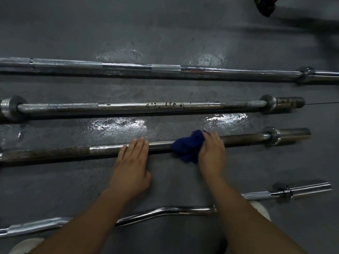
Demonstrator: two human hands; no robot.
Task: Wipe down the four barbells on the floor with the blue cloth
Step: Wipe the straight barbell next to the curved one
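Four barbells lie side by side on the dark floor. The third barbell [64, 152], rusty at its left, runs under both my hands. My left hand [131, 167] lies flat with straight fingers resting on its shaft. To the right, my right hand [211, 153] grips the bunched blue cloth [189, 146] against the same shaft. Farther away lie the long barbell [128, 67] and the spotted barbell [146, 106]. Nearest me is the curved chrome barbell [165, 211], partly hidden by my forearms.
Wet shiny patches [119, 126] mark the floor between the second and third bars. A dark piece of equipment [265, 6] stands at the top right. Pale shoes or knees [260, 208] show at the bottom edge.
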